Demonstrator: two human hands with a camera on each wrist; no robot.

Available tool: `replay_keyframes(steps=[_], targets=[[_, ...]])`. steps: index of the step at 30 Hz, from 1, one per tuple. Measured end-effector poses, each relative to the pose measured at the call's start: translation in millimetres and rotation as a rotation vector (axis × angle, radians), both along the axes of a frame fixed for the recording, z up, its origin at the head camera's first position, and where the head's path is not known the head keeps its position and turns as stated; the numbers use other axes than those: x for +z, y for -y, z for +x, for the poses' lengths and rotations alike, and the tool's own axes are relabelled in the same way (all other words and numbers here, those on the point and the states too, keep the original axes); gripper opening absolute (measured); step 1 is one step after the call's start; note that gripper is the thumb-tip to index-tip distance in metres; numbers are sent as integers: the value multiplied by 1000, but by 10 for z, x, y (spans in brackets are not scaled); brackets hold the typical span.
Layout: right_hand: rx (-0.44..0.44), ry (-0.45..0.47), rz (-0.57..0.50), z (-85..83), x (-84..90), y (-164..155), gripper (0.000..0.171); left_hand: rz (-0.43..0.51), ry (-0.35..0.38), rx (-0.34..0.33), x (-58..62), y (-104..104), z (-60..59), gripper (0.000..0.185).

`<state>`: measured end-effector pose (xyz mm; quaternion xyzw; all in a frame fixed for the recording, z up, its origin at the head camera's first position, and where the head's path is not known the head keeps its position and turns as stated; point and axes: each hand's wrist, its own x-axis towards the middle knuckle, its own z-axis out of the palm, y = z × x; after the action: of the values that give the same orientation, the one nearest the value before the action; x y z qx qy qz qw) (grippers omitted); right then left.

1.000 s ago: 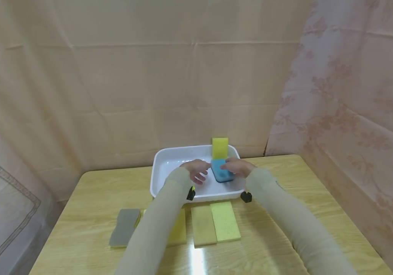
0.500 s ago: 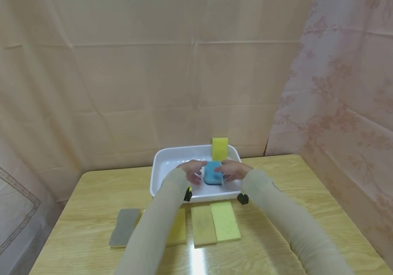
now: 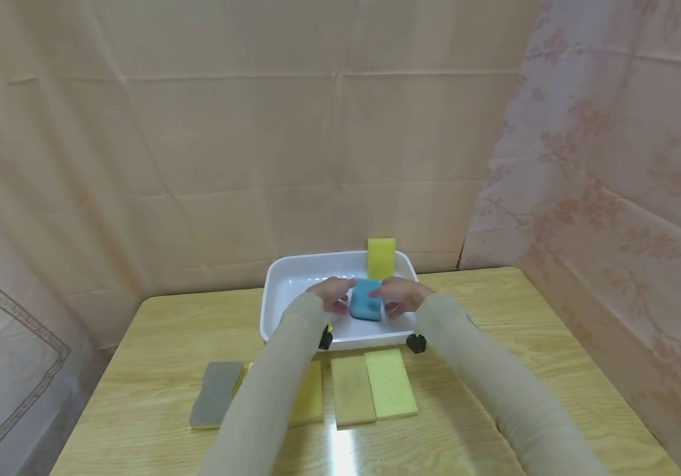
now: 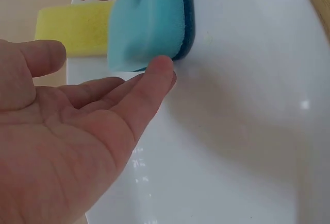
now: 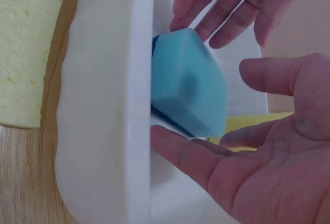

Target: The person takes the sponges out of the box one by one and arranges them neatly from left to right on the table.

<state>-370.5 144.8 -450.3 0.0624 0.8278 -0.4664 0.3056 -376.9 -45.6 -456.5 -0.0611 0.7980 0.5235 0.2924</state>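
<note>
A light blue sponge [image 3: 366, 301] with a dark blue scouring layer underneath lies in the white tray [image 3: 370, 342]. My left hand [image 3: 331, 294] is on its left side; in the left wrist view the fingertips [image 4: 160, 67] reach right to its edge, fingers mostly straight. On the other side is my right hand [image 3: 402, 295]. In the right wrist view its fingers [image 5: 188, 154] extend along the near side of the sponge, thumb apart. Behind them a yellow sponge [image 3: 381, 258] stands upright against the tray's back wall.
In front of the tray, a grey pad [image 3: 217, 395], a yellow sponge [image 3: 307, 396] partly under the left sleeve, a tan sponge [image 3: 353, 391] and a pale yellow one [image 3: 391, 383] lie on the wooden table [image 3: 156, 350]. A beige curtain [image 3: 227, 165] hangs behind.
The blue sponge has shifted left in the tray, away from the yellow sponge's front. My right hand has moved left with it; my left hand has drawn slightly left.
</note>
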Motion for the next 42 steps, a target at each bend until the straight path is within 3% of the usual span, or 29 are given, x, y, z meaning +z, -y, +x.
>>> replay_keyframes(steps=[8, 33, 42], targets=[[-34, 36, -23, -2, -8, -1, 57, -12, -25, -10, -12, -31, 31, 59], [-43, 60, -29, 7, -26, 20, 60, 20, 1, -22, -45, -48, 79, 42], [-39, 39, -50, -24, -83, 11, 53, -7, -2, -37, -55, -35, 78, 43]])
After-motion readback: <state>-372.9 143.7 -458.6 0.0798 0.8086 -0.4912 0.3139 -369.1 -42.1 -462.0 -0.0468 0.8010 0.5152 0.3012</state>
